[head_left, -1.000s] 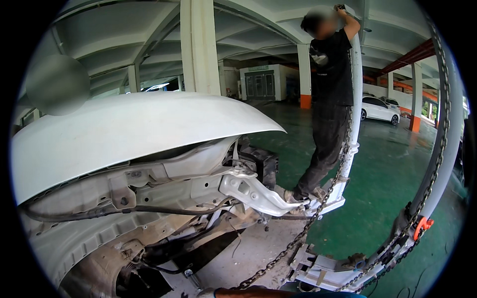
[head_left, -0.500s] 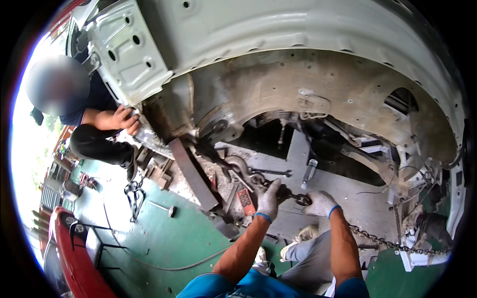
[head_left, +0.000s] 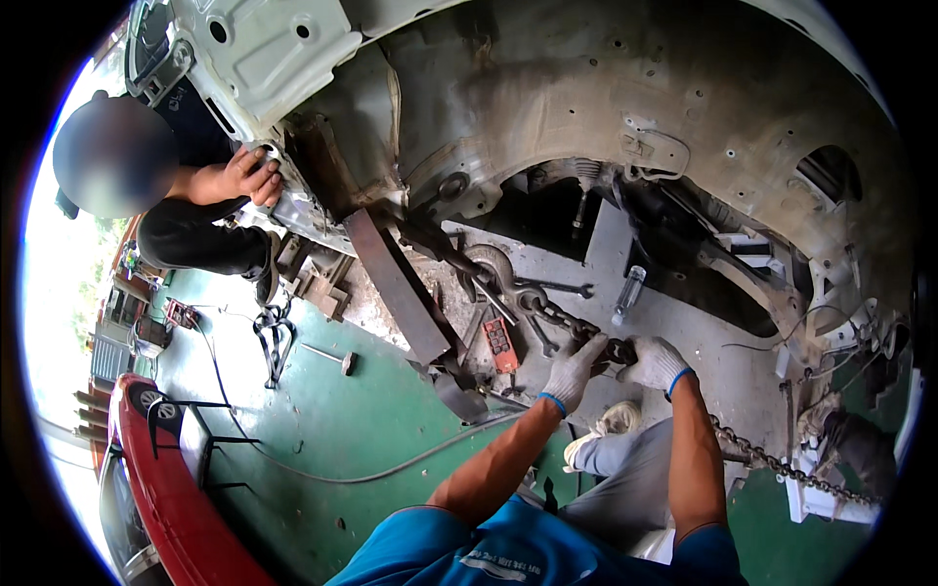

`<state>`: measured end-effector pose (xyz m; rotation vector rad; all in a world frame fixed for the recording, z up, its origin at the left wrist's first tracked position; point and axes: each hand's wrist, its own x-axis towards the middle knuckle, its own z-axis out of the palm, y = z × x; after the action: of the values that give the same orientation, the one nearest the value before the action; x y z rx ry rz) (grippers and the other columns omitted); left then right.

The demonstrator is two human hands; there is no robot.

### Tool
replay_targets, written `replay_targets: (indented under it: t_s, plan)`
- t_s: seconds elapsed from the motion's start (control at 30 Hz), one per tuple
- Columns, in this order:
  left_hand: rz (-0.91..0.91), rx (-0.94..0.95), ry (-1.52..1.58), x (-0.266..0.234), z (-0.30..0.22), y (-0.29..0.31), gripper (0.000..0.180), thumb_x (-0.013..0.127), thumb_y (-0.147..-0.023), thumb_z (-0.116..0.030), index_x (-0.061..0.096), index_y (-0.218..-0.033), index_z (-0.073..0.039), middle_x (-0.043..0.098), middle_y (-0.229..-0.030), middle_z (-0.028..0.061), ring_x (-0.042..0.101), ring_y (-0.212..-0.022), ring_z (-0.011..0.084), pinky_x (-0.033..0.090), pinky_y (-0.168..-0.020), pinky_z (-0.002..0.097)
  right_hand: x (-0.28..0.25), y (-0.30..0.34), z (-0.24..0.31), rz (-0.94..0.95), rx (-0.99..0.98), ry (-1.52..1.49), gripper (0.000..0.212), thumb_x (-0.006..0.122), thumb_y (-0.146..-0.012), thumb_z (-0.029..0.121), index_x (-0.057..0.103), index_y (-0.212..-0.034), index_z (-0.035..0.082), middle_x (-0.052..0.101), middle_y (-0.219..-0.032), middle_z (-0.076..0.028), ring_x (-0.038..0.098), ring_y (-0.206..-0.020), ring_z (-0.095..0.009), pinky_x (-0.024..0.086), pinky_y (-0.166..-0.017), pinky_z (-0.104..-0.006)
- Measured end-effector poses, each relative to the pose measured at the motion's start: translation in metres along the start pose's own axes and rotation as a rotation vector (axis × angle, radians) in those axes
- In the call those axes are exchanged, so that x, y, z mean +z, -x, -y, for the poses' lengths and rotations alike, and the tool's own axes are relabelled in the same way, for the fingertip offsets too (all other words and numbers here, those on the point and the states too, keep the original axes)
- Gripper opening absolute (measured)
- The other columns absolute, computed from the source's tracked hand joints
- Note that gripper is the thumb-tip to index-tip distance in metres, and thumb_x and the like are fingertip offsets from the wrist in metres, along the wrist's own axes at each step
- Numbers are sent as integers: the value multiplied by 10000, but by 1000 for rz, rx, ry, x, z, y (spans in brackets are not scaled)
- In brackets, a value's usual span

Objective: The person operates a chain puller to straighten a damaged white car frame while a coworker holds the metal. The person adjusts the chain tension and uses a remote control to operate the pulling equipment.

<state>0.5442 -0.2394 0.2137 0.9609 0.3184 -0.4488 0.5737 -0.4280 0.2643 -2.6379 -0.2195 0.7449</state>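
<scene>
My left hand [head_left: 575, 373], in a white work glove, is closed round a heavy dark steel chain [head_left: 559, 314]. Close beside it my right hand [head_left: 653, 363], gloved the same way, is closed on the same chain; a dark link or chain fitting [head_left: 619, 352] shows between the two hands. From my left hand the chain runs up and left to a large steel hook [head_left: 496, 266] near the metal frame. More chain [head_left: 782, 470] stretches away to the right, past my right forearm. The fingertips are partly hidden against the chain.
A stripped car body [head_left: 547, 98] arches overhead. Near the hook lie a wrench [head_left: 559, 288], a red remote control [head_left: 499, 347] and a clear tube [head_left: 629, 295]. A rusty steel beam [head_left: 399, 285] slants left of them. Another person's hand [head_left: 252, 176] touches the body. A hammer [head_left: 337, 358] lies on the floor.
My view has shifted. My hands have come closer together on the chain, and the stretch of chain between the hook and my left hand is now exposed.
</scene>
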Motion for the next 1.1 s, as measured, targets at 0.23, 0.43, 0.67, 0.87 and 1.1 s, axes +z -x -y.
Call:
replay_targets:
  t_s: [0.23,0.43,0.67,0.87,1.1]
  plan:
    - [21,36,83,-7,18,-9,297,657,-977,-246,600,-1190,-46,679,-1106,80,676,-975,187,571,-864,348,20,-5,-4,-38,5,-11,479,783,-709,309,671,-1104,62,713,-1037,-222,670,-1013,-412,541,-877,-472]
    - [3,63,49,-6,29,-12,300,672,-954,-230,652,-1170,-22,675,-1045,80,637,-926,173,546,-809,322,33,-8,-15,-6,-22,-74,450,840,-668,227,698,-1058,53,722,-1060,-210,693,-1009,-360,547,-884,-436]
    - [-45,31,67,-9,11,-2,127,595,-982,-120,651,-1038,-22,686,-978,102,677,-902,187,568,-820,333,50,-20,-15,-2,-27,46,482,800,-708,363,685,-1073,70,710,-1084,-218,675,-1004,-394,524,-903,-478]
    - [-50,87,83,-3,14,-5,249,696,-923,-224,665,-1081,-34,648,-931,38,590,-832,141,495,-739,301,41,-17,-15,11,-60,41,504,841,-693,323,682,-1091,59,718,-1085,-189,687,-1016,-352,541,-886,-440]
    - [-101,94,89,-17,11,-6,138,650,-932,-120,679,-1001,-4,679,-892,67,653,-799,152,550,-713,290,43,-18,7,6,7,-3,501,821,-717,341,677,-1114,71,708,-1108,-204,664,-1064,-378,523,-913,-453]
